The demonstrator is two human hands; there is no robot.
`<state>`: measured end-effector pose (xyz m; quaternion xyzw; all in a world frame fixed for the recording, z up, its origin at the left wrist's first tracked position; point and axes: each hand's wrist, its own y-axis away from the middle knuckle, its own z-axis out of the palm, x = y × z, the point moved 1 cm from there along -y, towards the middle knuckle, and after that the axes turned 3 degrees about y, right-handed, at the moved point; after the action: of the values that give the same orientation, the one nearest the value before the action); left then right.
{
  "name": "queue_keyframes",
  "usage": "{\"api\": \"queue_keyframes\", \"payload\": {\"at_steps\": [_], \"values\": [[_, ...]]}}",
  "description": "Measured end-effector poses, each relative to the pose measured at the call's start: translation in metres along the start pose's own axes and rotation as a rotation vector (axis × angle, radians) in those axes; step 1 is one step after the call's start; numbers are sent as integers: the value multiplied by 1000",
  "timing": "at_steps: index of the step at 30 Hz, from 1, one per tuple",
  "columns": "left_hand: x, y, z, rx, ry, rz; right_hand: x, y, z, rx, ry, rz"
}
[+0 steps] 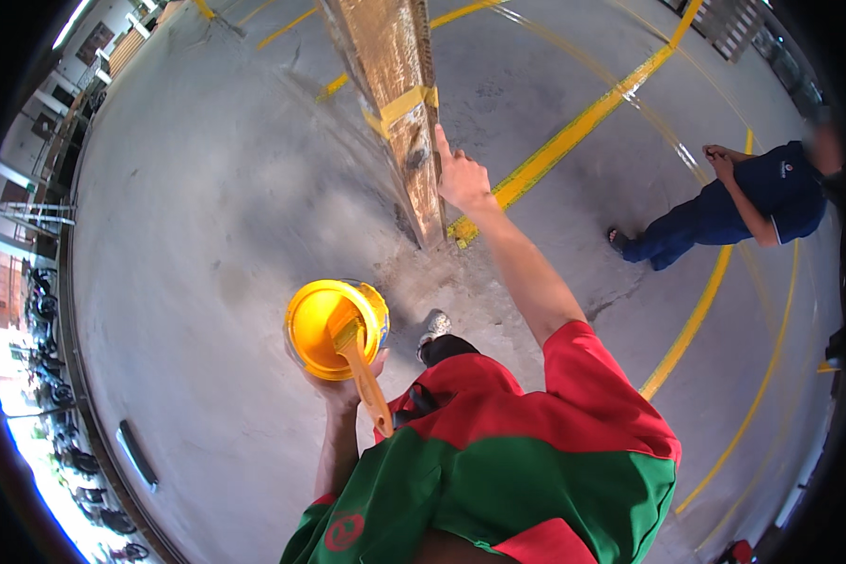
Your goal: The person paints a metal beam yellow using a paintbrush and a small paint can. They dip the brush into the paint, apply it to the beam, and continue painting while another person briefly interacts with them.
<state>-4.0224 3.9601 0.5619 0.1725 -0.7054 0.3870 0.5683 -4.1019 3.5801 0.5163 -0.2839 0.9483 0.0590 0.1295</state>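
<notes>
My left hand (341, 383) is wrapped around the underside of a paint bucket (383, 315). Yellow paint (312, 324) shows inside it, and paint coats the rim. A paintbrush (368, 383) leans in the bucket, bristles inward, its wooden handle sticking out over the rim toward me. My right hand (464, 180) is raised with the index finger stretched out and the other fingers curled, holding nothing. Its fingertip is at the right edge of a worn brown column (385, 47), just below a band of yellow tape (406, 105); whether it touches, I cannot tell.
Yellow lines (583, 117) cross the grey concrete floor (188, 282). To the right stands another person (752, 197) in dark blue clothes, hands together. Several parked motorbikes (52, 376) line the far left edge. A dark strip-like object (137, 455) lies on the floor at the left.
</notes>
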Motion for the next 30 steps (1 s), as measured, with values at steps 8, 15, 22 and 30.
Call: {"api": "queue_keyframes", "payload": {"at_steps": [8, 15, 22, 30], "values": [[23, 132, 1, 158, -97, -70, 1, 16, -24, 48, 280, -188], [31, 171, 17, 299, -382, -139, 17, -66, -63, 478, -142, -200], [3, 142, 71, 422, -416, -177, 8, -110, -46, 620, -419, -284], [-100, 97, 153, 411, -393, -198, 26, -132, -9, 897, -615, -579]]}}
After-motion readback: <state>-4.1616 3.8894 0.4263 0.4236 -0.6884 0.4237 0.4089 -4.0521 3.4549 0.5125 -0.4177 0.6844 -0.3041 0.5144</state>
